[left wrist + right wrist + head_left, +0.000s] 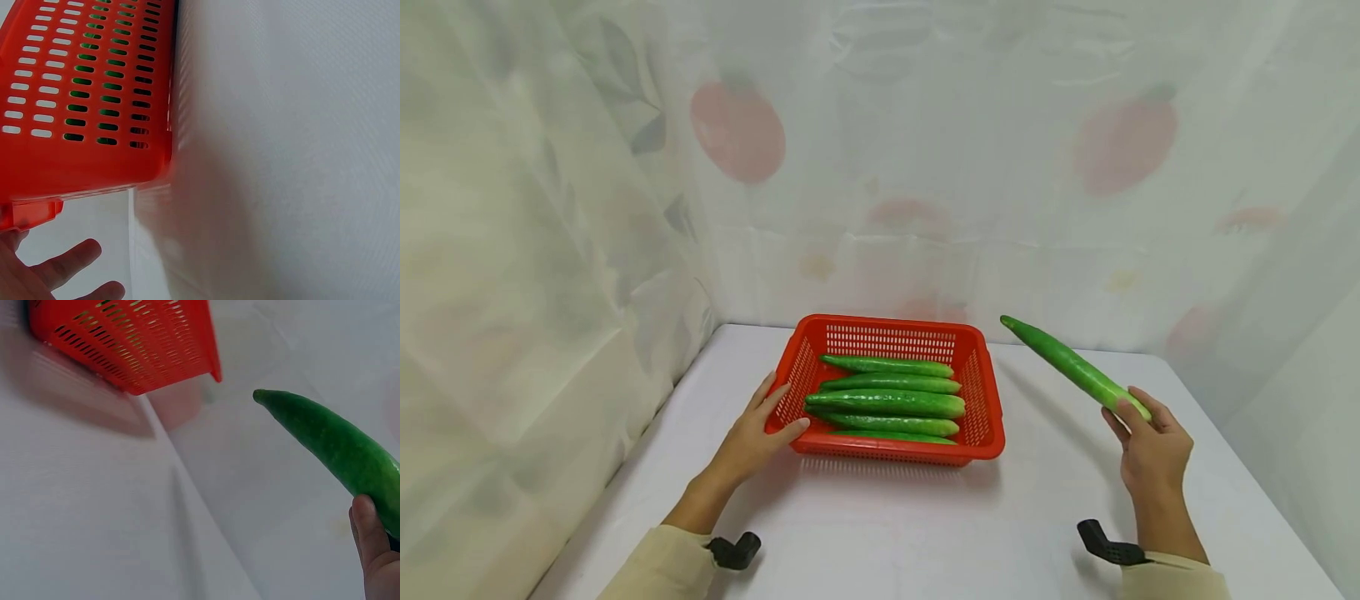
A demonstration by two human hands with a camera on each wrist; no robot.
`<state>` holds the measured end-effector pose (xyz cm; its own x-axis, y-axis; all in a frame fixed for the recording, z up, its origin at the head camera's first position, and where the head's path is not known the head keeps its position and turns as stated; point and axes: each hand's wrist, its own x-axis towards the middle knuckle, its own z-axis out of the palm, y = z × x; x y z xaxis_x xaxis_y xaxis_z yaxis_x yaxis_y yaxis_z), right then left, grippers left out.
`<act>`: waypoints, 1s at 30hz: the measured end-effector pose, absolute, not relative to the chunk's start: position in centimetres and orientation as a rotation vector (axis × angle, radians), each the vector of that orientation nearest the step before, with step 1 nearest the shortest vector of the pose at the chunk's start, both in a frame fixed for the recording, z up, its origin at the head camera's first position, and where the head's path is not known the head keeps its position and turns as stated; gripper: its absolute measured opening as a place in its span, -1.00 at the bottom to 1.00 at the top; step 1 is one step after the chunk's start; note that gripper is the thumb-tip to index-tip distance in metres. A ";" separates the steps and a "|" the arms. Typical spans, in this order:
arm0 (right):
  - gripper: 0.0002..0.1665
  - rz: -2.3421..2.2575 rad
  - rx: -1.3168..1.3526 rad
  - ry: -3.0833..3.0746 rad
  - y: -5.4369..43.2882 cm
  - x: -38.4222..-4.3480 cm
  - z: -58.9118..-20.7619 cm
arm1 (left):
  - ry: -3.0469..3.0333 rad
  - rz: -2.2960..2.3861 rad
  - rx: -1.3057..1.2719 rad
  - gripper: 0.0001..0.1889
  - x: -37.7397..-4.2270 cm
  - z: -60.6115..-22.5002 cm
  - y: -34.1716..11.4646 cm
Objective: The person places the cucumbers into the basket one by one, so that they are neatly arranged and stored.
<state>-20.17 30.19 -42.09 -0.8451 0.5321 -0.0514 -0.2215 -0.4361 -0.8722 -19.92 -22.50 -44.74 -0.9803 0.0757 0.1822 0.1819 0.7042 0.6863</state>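
My right hand [1153, 446] holds a long green cucumber [1075, 367] by its paler end, thumb on the near side. Its darker tip points up and left, above the table, to the right of a red plastic basket [895, 450]. Several more cucumbers [887, 404] lie crosswise inside that basket, roughly side by side. At the basket's left rim is my left hand [752, 437], fingers spread and fairly straight, thumb over the front left corner. In the left wrist view, the fingers [69, 265] extend beside the rim; whether they touch it cannot be told.
A white-covered table [910, 533] carries the basket. Pale plastic sheeting [985, 167] with faded fruit prints hangs behind the table and along both sides. A black wrist mount [733, 550] sticks out from the left sleeve, and another mount [1108, 546] from the right one.
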 end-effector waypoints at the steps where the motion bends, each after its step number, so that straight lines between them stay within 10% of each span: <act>1: -0.48 2.303 -0.437 -1.319 30.3 -20.1 -41.6 | -2.768 -1.138 -0.212 -0.12 -19.9 -44.7 -22.5; 30: -0.63 2.441 0.188 -1.393 28.4 -20.6 -35.9 | -2.768 -1.130 -0.225 -0.14 -19.7 -44.5 -22.5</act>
